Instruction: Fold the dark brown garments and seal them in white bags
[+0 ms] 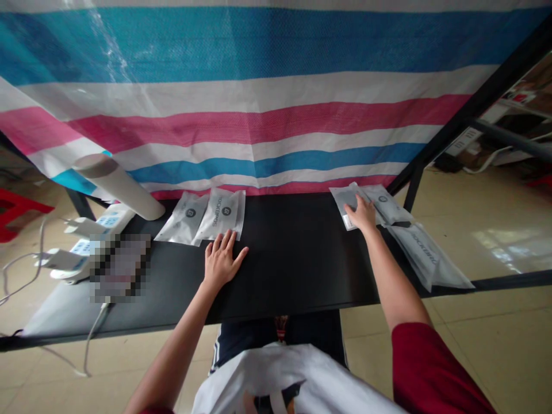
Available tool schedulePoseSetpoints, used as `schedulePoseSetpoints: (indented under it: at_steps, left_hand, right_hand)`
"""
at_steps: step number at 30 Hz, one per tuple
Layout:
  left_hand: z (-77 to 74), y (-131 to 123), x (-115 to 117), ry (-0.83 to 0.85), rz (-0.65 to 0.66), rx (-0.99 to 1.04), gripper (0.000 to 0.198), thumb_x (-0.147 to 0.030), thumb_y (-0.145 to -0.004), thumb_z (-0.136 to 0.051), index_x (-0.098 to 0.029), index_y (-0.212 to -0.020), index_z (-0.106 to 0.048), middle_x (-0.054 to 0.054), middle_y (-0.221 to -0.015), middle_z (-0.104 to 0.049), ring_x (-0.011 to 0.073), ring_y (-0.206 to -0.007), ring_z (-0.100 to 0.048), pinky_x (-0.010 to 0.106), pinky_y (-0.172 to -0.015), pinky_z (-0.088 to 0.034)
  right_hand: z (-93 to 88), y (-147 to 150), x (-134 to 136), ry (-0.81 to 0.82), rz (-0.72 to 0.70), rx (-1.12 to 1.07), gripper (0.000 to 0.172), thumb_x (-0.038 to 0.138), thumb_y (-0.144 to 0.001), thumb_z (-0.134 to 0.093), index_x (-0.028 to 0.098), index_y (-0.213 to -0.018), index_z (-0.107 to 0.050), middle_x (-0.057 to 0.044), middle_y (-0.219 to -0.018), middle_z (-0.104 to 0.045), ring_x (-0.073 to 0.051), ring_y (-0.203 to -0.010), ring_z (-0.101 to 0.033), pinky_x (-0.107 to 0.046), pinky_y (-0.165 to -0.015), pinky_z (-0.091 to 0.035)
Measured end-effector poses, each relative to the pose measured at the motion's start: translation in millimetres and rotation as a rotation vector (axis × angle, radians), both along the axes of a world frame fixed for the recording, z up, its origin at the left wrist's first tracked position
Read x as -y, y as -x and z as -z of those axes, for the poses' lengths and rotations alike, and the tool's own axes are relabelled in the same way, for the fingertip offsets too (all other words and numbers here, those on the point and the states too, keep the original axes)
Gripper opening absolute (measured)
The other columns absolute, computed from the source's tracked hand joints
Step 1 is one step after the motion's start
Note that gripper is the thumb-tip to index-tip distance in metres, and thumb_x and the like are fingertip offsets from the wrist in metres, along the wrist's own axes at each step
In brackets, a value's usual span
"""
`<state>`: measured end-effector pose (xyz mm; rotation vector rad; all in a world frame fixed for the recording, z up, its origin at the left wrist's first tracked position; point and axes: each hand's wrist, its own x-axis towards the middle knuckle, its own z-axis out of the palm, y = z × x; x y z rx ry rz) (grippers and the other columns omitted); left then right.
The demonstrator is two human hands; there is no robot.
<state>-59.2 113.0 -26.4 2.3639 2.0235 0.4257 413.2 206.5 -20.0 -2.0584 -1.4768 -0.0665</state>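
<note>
My left hand [222,259] lies flat and open on the black table [293,259], just below two frosted plastic pouches [202,217] with dark round logos. My right hand [363,214] reaches to the far right of the table and rests with fingers spread on top of a stack of the same kind of pouches [371,204]. Another larger pouch [426,253] hangs over the table's right edge. Neither hand grips anything.
A white cardboard tube [118,184] lies at the back left. White power strips [86,241] with cables and a blurred-out object [121,267] sit on the left. A striped tarp [259,115] hangs behind. A black frame post [452,132] stands at right. A white bag [293,379] is on my lap.
</note>
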Motion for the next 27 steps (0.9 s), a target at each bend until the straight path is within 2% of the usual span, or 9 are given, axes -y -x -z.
schedulePoseSetpoints:
  at_steps: [2,5,10,15,17,19,22,24,27]
  left_hand:
    - [1.6,-0.1,-1.8,-0.003,-0.028,0.013,0.067,-0.062,-0.094,-0.037,-0.022,-0.148,-0.041,0.01,-0.155,-0.04,0.0342,-0.144,-0.032,0.054,-0.113,-0.028]
    - [3.2,-0.3,-3.4,0.0,-0.038,0.023,0.068,-0.061,-0.094,-0.037,-0.021,-0.148,-0.04,0.012,-0.154,-0.04,0.035,-0.145,-0.03,0.056,-0.113,-0.026]
    - [-2.7,-0.7,0.6,-0.039,-0.035,0.071,0.062,-0.056,-0.094,-0.041,-0.019,-0.144,-0.044,0.014,-0.15,-0.046,0.0364,-0.142,-0.033,0.058,-0.112,-0.025]
    - [-28.1,-11.3,5.1,-0.153,-0.01,0.31,0.042,-0.046,-0.098,-0.037,-0.019,-0.122,-0.059,0.011,-0.124,-0.064,0.0295,-0.121,-0.053,0.047,-0.104,-0.038]
    - [-40.9,-22.8,2.9,-0.115,0.064,0.418,0.039,-0.046,-0.098,-0.039,-0.019,-0.116,-0.061,0.01,-0.114,-0.067,0.0264,-0.111,-0.059,0.042,-0.099,-0.043]
    - [-51.4,-37.7,-2.4,-0.035,0.186,0.481,0.038,-0.046,-0.097,-0.042,-0.019,-0.115,-0.061,0.009,-0.111,-0.068,0.0241,-0.106,-0.062,0.039,-0.096,-0.046]
    - [-59.1,-62.0,-14.1,0.064,0.291,0.428,0.04,-0.046,-0.096,-0.046,-0.018,-0.119,-0.061,0.009,-0.111,-0.069,0.0242,-0.106,-0.063,0.037,-0.094,-0.047]
    - [-59.6,-76.8,-22.2,0.132,0.297,0.343,0.042,-0.045,-0.095,-0.046,-0.017,-0.122,-0.061,0.008,-0.112,-0.07,0.0248,-0.104,-0.064,0.036,-0.093,-0.047]
    - [-59.1,-95.0,-31.3,0.253,0.309,0.26,0.041,-0.045,-0.096,-0.045,-0.019,-0.122,-0.063,0.008,-0.114,-0.071,0.0239,-0.103,-0.066,0.032,-0.088,-0.048]
  right_hand:
    - [8.1,8.6,3.5,0.063,0.006,-0.013,0.067,0.044,-0.083,-0.06,0.008,-0.138,-0.047,-0.026,-0.138,-0.053,-0.042,-0.134,-0.041,-0.057,-0.106,-0.032]
    - [14.7,27.8,18.8,0.08,-0.042,-0.036,0.072,0.046,-0.084,-0.059,0.008,-0.143,-0.042,-0.025,-0.14,-0.051,-0.041,-0.132,-0.045,-0.053,-0.107,-0.035]
    - [11.9,88.6,72.4,0.039,-0.275,-0.012,0.071,0.046,-0.087,-0.058,0.014,-0.147,-0.038,-0.02,-0.139,-0.054,-0.038,-0.134,-0.044,-0.052,-0.108,-0.038]
    - [1.6,176.6,156.8,0.085,-0.517,0.038,0.073,0.045,-0.088,-0.057,0.013,-0.15,-0.034,-0.022,-0.139,-0.053,-0.038,-0.129,-0.049,-0.052,-0.107,-0.041]
    - [-6.0,204.3,187.0,0.124,-0.564,0.057,0.079,0.047,-0.087,-0.06,0.013,-0.152,-0.031,-0.023,-0.143,-0.049,-0.039,-0.13,-0.047,-0.053,-0.105,-0.042]
    - [-16.0,220.8,206.4,0.149,-0.59,0.065,0.082,0.049,-0.085,-0.061,0.016,-0.153,-0.03,-0.022,-0.143,-0.049,-0.04,-0.127,-0.048,-0.054,-0.1,-0.044]
    - [-31.1,223.9,204.8,0.151,-0.613,0.02,0.072,0.055,-0.087,-0.058,0.024,-0.149,-0.038,-0.018,-0.13,-0.059,-0.038,-0.115,-0.056,-0.053,-0.094,-0.047]
    - [-36.5,216.6,183.6,0.135,-0.582,-0.054,0.059,0.054,-0.091,-0.052,0.024,-0.142,-0.048,-0.015,-0.119,-0.064,-0.035,-0.109,-0.059,-0.048,-0.092,-0.048]
    - [-34.0,203.4,137.5,0.146,-0.471,-0.223,0.043,0.046,-0.096,-0.044,0.019,-0.126,-0.059,-0.013,-0.107,-0.069,-0.028,-0.099,-0.065,-0.039,-0.085,-0.051]
